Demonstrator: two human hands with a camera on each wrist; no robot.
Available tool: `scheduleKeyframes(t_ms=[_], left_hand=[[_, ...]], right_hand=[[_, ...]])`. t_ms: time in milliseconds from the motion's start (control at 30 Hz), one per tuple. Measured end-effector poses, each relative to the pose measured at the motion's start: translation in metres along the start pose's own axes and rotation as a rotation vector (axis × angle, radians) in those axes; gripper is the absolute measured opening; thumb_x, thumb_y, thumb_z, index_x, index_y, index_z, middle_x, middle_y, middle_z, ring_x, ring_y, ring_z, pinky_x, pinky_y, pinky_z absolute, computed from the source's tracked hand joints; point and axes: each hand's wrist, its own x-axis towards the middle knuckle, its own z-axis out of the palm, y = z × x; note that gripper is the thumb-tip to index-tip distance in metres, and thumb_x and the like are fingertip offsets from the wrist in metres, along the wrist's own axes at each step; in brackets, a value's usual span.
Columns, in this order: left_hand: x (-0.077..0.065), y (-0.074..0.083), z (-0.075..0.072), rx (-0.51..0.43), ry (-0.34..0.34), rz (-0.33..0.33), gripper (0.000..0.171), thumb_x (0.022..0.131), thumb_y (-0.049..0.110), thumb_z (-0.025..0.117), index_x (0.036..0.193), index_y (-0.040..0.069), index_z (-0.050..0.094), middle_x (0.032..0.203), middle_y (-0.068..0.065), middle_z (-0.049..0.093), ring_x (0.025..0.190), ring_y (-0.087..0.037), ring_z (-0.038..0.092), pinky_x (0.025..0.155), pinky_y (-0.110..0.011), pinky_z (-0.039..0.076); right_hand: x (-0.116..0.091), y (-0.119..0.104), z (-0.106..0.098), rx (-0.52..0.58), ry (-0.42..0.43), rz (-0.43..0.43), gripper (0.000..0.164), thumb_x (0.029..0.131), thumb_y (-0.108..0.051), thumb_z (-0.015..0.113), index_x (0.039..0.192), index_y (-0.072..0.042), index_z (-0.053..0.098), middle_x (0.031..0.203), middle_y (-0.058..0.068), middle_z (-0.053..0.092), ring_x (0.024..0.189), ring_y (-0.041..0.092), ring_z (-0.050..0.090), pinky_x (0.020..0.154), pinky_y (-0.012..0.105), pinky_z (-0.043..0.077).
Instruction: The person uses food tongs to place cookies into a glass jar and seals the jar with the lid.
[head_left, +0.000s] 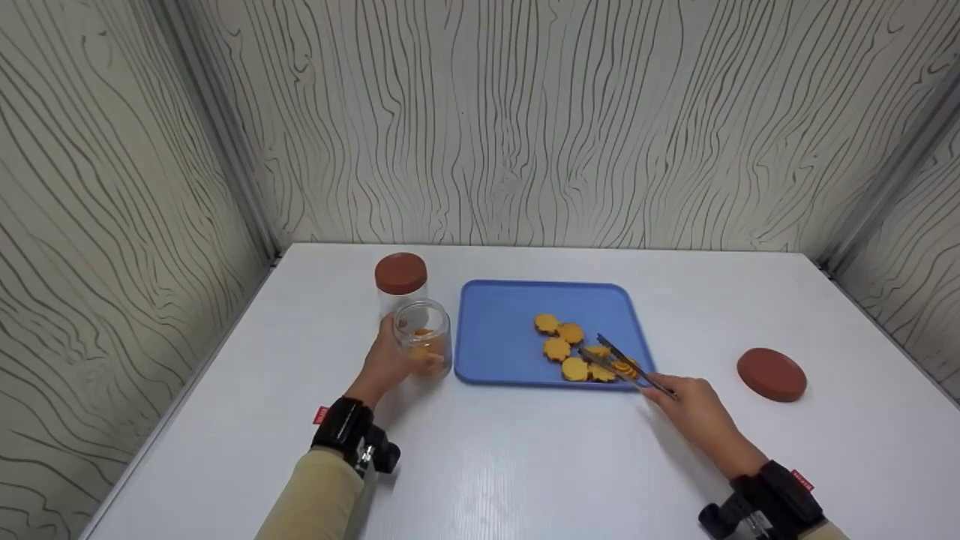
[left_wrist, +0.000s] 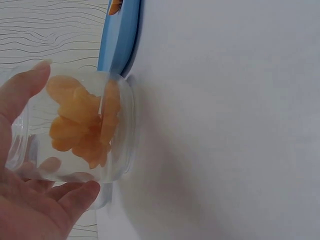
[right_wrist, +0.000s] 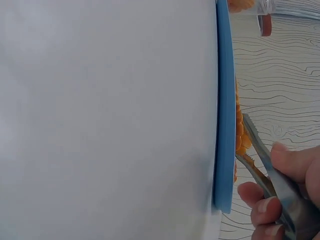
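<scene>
Left hand (head_left: 386,364): curved round the side of the lidless jar (head_left: 433,337), just left of the blue tray (head_left: 495,315).
Right hand (head_left: 694,409): holds the tongs (right_wrist: 293,205); their tips are apart, among the yellow slices (head_left: 556,349) at the near right part of the tray. If a slice is between them, I cannot tell.
Slices: I judge them light and perhaps breakable; I would take each by its edges, with small pressure.
Lidless jar: looks hard and smooth, so probably slippery; I would hold it round the side, as now.
Tongs: seem thin, springy metal; I would squeeze at the middle of the arms.
Jar count: two, with the far jar (head_left: 390,301) behind the first.
Lid count: two; one on the far jar, one loose lid (head_left: 772,374) at right on the bench (head_left: 480,465).
Slice count: at least seven on the tray, several inside the lidless jar; they overlap, so I cannot be exact.
Tray, tongs: one of each.
</scene>
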Motion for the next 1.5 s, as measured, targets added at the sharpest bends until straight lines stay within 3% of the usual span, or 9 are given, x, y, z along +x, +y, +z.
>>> scheduleKeyframes(t_ms=[167,367,467,600,1033,1300,1500], left_hand=[[-0.001,0.000,-0.001,-0.001,-0.001,0.011,0.102,0.068,0.016,0.087,0.145,-0.005,0.023,0.141,-0.028,0.042,0.131,-0.039,0.039,0.108,-0.052,0.031],[-0.001,-0.001,0.000,0.002,0.003,0.005,0.103,0.068,0.017,0.088,0.146,-0.004,0.023,0.141,-0.027,0.043,0.130,-0.038,0.040,0.108,-0.051,0.031],[-0.001,-0.001,-0.001,-0.002,0.006,0.000,0.103,0.067,0.016,0.087,0.146,-0.004,0.023,0.140,-0.027,0.044,0.129,-0.038,0.041,0.108,-0.051,0.032],[-0.002,0.000,-0.001,-0.014,0.008,-0.003,0.104,0.067,0.016,0.087,0.146,-0.004,0.023,0.140,-0.027,0.043,0.130,-0.038,0.041,0.108,-0.051,0.031],[-0.002,-0.001,-0.001,-0.021,-0.003,-0.023,0.103,0.069,0.014,0.086,0.147,-0.003,0.021,0.142,-0.026,0.042,0.132,-0.037,0.039,0.110,-0.051,0.030],[-0.001,0.001,0.000,0.006,-0.008,-0.044,0.102,0.070,0.015,0.085,0.147,-0.002,0.021,0.143,-0.025,0.041,0.132,-0.036,0.038,0.110,-0.051,0.030],[-0.001,0.003,0.001,0.003,-0.003,-0.033,0.102,0.069,0.015,0.086,0.146,-0.003,0.022,0.142,-0.026,0.041,0.131,-0.037,0.039,0.109,-0.051,0.031]], right_hand=[[0.001,-0.004,-0.003,-0.009,0.033,-0.020,0.038,0.094,-0.011,0.063,0.122,0.014,0.059,0.113,0.032,0.063,0.107,0.045,0.059,0.075,0.043,0.051],[0.003,-0.014,-0.011,0.004,0.095,-0.050,0.036,0.093,-0.009,0.064,0.122,0.014,0.059,0.112,0.032,0.063,0.104,0.041,0.062,0.070,0.036,0.050],[0.005,-0.018,-0.014,0.017,0.113,-0.058,0.037,0.093,-0.009,0.064,0.122,0.013,0.059,0.112,0.031,0.064,0.085,0.031,0.064,0.059,0.028,0.044],[0.008,-0.023,-0.015,0.040,0.126,-0.070,0.036,0.093,-0.007,0.064,0.123,0.013,0.059,0.110,0.031,0.064,0.065,0.018,0.048,0.049,0.023,0.034],[0.013,-0.041,-0.013,0.075,0.191,-0.116,0.033,0.091,-0.005,0.065,0.120,0.010,0.063,0.102,0.025,0.069,0.070,0.014,0.054,0.057,0.023,0.042],[0.016,-0.049,-0.007,0.122,0.216,-0.152,0.032,0.090,-0.004,0.067,0.119,0.009,0.064,0.075,0.011,0.065,0.057,0.008,0.044,0.051,0.022,0.037],[0.019,-0.057,-0.003,0.139,0.227,-0.171,0.030,0.090,-0.004,0.066,0.118,0.009,0.065,0.085,0.015,0.069,0.058,0.008,0.047,0.050,0.022,0.039]])
